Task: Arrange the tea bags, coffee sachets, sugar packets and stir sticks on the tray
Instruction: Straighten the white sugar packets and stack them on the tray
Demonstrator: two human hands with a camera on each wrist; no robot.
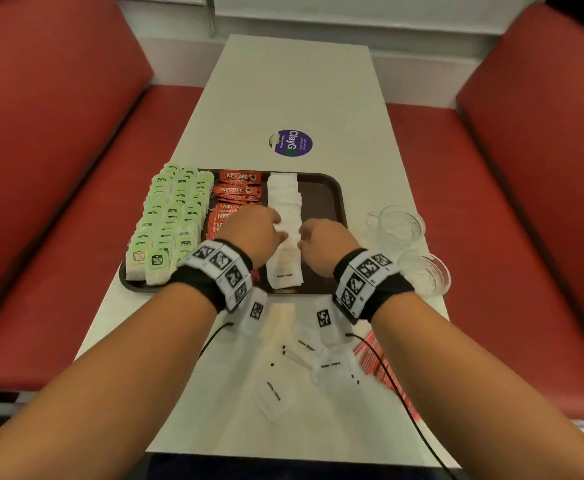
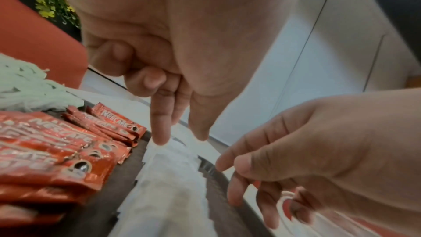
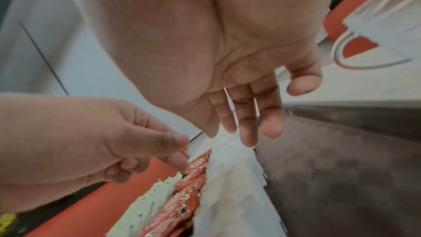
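A dark brown tray point(image 1: 321, 202) holds green tea bags point(image 1: 173, 216) on its left, red coffee sachets point(image 1: 238, 188) in the middle and a row of white sugar packets point(image 1: 285, 195) beside them. Both hands hover over the sugar row. My left hand point(image 2: 181, 138) points its index finger and thumb down, and the index tip touches the sugar packets point(image 2: 173, 177); its other fingers are curled. My right hand point(image 3: 241, 136) has straight fingers just above the right edge of the sugar packets point(image 3: 230, 186) and holds nothing.
Loose sugar packets point(image 1: 332, 367) and a bundle of red sticks point(image 1: 373, 358) lie on the white table in front of the tray. Two glass cups point(image 1: 396, 226) stand right of the tray. Red bench seats flank the table.
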